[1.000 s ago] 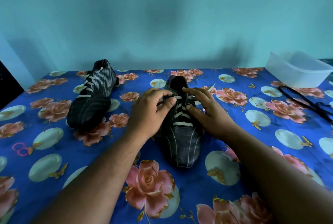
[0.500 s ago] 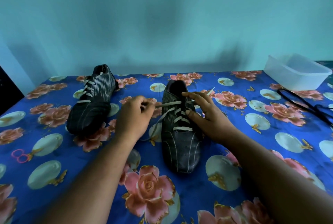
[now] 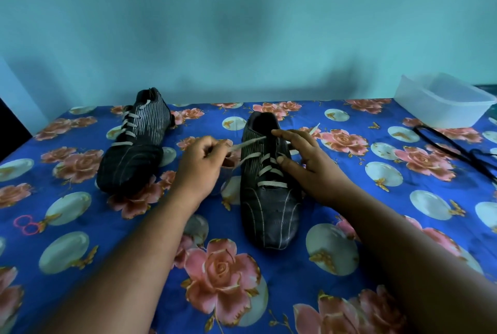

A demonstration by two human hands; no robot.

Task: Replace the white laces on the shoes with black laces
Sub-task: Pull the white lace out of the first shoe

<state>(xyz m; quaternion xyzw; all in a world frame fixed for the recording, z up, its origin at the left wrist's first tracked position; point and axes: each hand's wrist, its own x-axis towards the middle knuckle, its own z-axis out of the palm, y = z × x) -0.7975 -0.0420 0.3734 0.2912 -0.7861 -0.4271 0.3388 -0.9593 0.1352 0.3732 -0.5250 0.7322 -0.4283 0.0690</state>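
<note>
The left hand [image 3: 200,165] pinches a free end of the flat white lace [image 3: 248,143], drawing it sideways out of the top eyelets. The right hand [image 3: 306,164], fingers straight, presses on the near black striped football shoe [image 3: 270,199] at mid-surface, apparently to keep it from sliding under the pull. A second matching shoe [image 3: 137,142], fully laced in white, lies towards the left far corner of the blue floral-clothed surface [image 3: 107,226], so two shoes are in view. One bundle of black laces [image 3: 457,150] waits by the right edge, below a single clear plastic tub [image 3: 441,103] at the right far corner.
</note>
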